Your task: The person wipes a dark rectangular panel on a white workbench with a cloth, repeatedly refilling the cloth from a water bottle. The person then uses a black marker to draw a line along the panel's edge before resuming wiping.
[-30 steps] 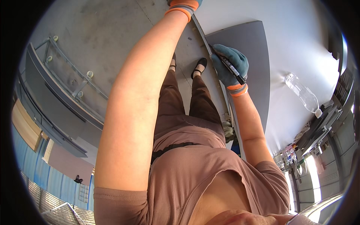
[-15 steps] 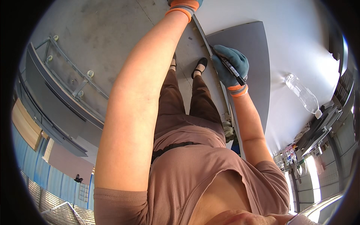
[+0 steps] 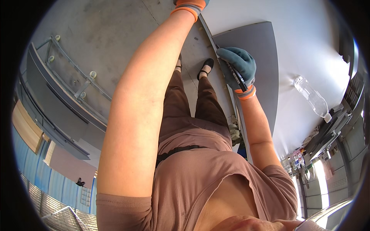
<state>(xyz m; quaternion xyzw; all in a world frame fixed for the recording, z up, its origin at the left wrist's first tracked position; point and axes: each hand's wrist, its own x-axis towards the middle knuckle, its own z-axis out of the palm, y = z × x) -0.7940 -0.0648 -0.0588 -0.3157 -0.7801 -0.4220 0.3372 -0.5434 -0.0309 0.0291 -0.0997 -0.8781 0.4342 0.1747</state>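
Note:
My right hand (image 3: 239, 66), in a teal glove with an orange cuff, is closed around a black marker (image 3: 236, 74). It rests at the near edge of a grey flat panel (image 3: 262, 50) that lies on a white table (image 3: 308, 42). My left arm stretches up along the table's edge to the top of the view. Of my left hand (image 3: 189, 4) only the orange cuff and a bit of glove show, so its fingers are out of sight. My legs and dark shoes (image 3: 207, 66) stand on the concrete floor beside the table.
A clear plastic bottle (image 3: 311, 96) lies on the white table to the right of the panel. A metal frame on small wheels (image 3: 73, 77) stands on the concrete floor at the left. Cluttered shelving (image 3: 327, 131) runs along the right.

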